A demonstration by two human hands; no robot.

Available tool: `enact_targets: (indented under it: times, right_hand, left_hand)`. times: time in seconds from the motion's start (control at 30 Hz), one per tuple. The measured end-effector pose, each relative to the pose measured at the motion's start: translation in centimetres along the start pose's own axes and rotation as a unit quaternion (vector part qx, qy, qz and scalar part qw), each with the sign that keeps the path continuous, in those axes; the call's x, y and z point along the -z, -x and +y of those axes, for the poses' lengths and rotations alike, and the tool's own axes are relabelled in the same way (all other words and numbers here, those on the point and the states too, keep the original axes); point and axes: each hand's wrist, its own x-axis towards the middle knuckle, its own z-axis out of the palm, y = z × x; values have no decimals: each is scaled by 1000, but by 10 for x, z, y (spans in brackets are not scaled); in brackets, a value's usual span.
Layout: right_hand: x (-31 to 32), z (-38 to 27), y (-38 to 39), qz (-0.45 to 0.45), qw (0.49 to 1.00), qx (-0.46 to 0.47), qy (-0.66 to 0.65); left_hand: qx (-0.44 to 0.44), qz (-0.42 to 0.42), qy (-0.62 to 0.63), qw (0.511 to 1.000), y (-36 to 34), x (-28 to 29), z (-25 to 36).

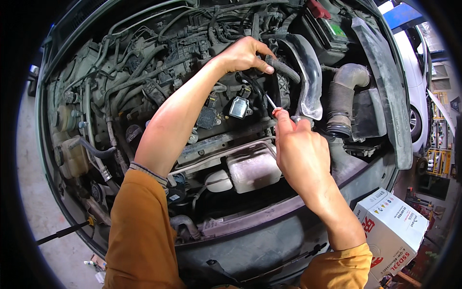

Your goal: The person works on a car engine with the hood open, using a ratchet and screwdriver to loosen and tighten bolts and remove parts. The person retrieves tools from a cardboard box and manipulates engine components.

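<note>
My left hand [245, 55] reaches across the engine bay, its thumb and bent fingers closed around the upper end of a ribbed black hose [287, 71]. Some of those fingertips are hidden behind the hose. Closer to me, my right hand [303, 149] is wrapped round the red handle of a screwdriver [271, 101]. Its thin metal shaft points up and left, toward dark hoses below my left hand; I cannot tell whether the tip touches anything. A curved black air duct [308, 72] lies just right of both hands.
Further right are a corrugated intake hose [340, 101] and a battery [325, 33] with a red terminal cover. A white cardboard box [392, 226] stands at the lower right, by the front bumper. Coolant reservoir [74, 156] at left; white car [411, 91] beyond.
</note>
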Motion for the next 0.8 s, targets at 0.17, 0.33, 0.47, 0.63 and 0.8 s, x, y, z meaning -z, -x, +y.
enact_targets:
  times: [0.17,0.33,0.47,0.63,0.8]
  right_hand:
    - [-2,1,-1,16,999,-33,-8]
    - [55,15,-50,-35,999,24,-19]
    - [110,-15,-38,-44,998,30,-18]
    - [88,-39,25,36,992,-47,-112]
    - [27,-70,43,80,942,-136,-296]
  left_hand:
    - [-11,0,-25,1000,-1,0,-4]
    - [20,-31,-48,998,-6,-4,7]
    - [-40,-21,-50,998,7,6,12]
    - [51,161,-22,985,60,27,52]
    - [316,-77,97,940,149,23,154]
